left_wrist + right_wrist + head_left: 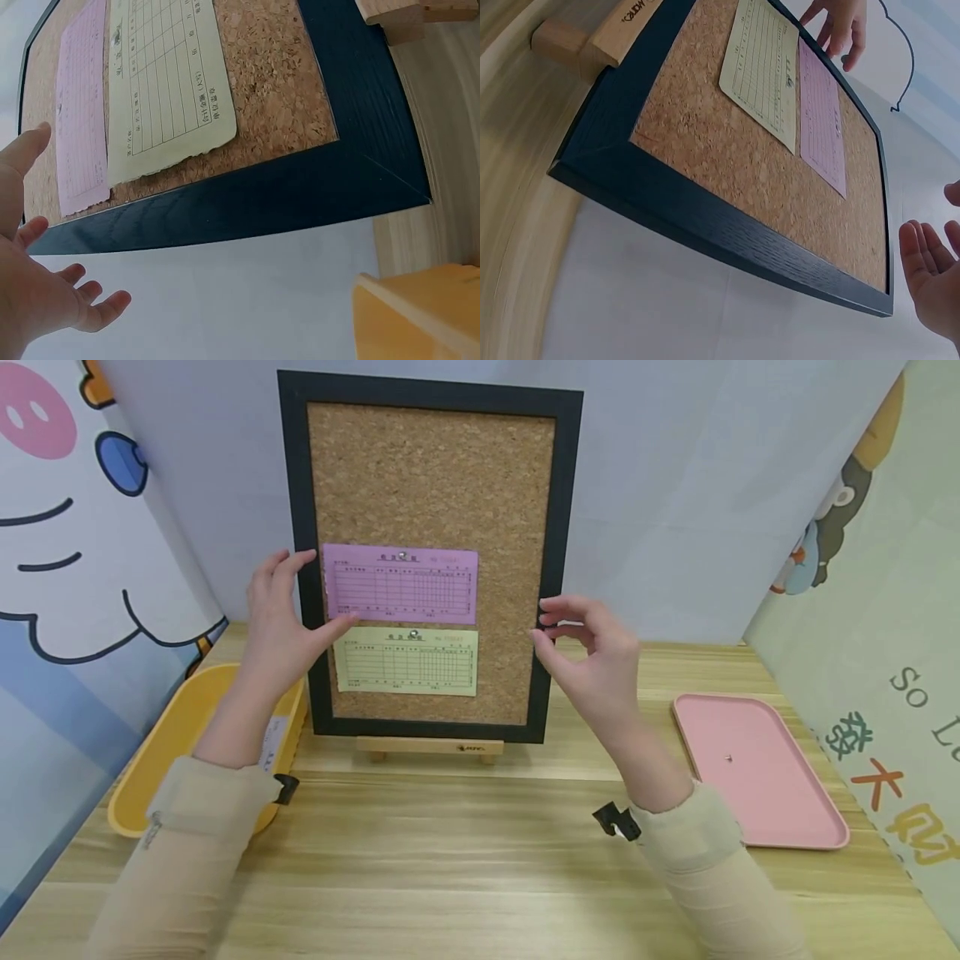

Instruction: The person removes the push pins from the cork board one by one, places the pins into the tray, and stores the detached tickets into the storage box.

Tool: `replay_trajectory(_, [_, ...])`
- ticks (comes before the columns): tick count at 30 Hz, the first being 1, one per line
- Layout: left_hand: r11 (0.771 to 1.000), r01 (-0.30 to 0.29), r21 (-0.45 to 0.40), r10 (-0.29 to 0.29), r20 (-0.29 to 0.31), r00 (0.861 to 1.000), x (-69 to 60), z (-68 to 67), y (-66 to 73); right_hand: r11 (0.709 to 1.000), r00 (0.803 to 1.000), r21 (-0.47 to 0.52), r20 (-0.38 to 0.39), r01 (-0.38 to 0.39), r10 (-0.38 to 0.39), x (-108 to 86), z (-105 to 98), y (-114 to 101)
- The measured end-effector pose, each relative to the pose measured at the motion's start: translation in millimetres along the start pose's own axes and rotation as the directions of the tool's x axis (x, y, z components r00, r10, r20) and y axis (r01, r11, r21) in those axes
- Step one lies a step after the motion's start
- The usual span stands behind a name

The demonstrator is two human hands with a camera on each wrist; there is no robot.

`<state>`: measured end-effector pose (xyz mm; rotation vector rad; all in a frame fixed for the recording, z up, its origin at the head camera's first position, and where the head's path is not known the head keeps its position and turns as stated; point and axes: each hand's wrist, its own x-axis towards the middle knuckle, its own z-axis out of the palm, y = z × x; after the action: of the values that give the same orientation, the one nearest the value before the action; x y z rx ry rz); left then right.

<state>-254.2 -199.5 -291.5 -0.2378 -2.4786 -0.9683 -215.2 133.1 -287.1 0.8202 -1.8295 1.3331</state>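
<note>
Two containers on my feed. Yellow bin, 8 o'clock: a white printed paper shows at its right side, partly behind the left wrist; can't tell whether it lies loose or sticks to the wall. Pink tray, 4 o'clock: one tiny pin-like item near its middle, too small for me to identify.

Cork board in a black frame stands toward 12 o'clock on a wooden easel. Purple slip is pinned on its lower half; pale green slip is pinned just below it at 6 o'clock. Each has a shiny pin near the top.

Left hand, 9 o'clock: wide, thumb in front of the cork near the purple slip's lower edge, fingers by the frame. Right hand, 3 o'clock: fingers bent, modest gap to the thumb, beside the frame. Contact on either: can't tell.

Surface is a wood-grain table. Pale backdrop at 12; cartoon panel at 10; lettered panel at 3.
</note>
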Motion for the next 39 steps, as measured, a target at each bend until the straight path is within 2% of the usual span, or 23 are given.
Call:
replay_trajectory(8, [0.999,-0.005,-0.035,0.004,-0.009,1.0,10.6,4.0,2.1,1.0,0.999,-0.018,0.036,-0.013,0.014,7.9,30.3,8.6])
replay_trajectory(21, [0.999,-0.029,-0.032,0.028,-0.028,0.999,26.1,6.8,-1.9,0.995,0.994,-0.095,0.109,-0.008,0.018,31.4,72.6,24.2])
replay_trajectory(26, [1.0,-0.017,-0.023,0.016,-0.025,1.0,30.9,5.6,-0.5,0.99,0.991,-0.143,0.135,0.012,0.008,41.9,84.0,28.7])
replay_trajectory(31, [1.0,0.014,0.002,-0.014,-0.019,1.0,35.2,5.1,2.2,0.994,0.985,-0.104,0.169,0.043,-0.025,52.0,95.7,33.6])
replay_trajectory(35, [1.0,0.019,0.015,-0.019,-0.018,1.0,37.0,4.9,4.8,0.995,0.978,-0.093,0.206,0.031,-0.011,57.2,102.2,36.8])
replay_trajectory(39, [1.0,0.023,0.021,-0.023,-0.011,1.0,37.7,3.6,6.2,0.991,0.976,-0.129,0.217,0.034,-0.005,60.6,105.7,38.0])
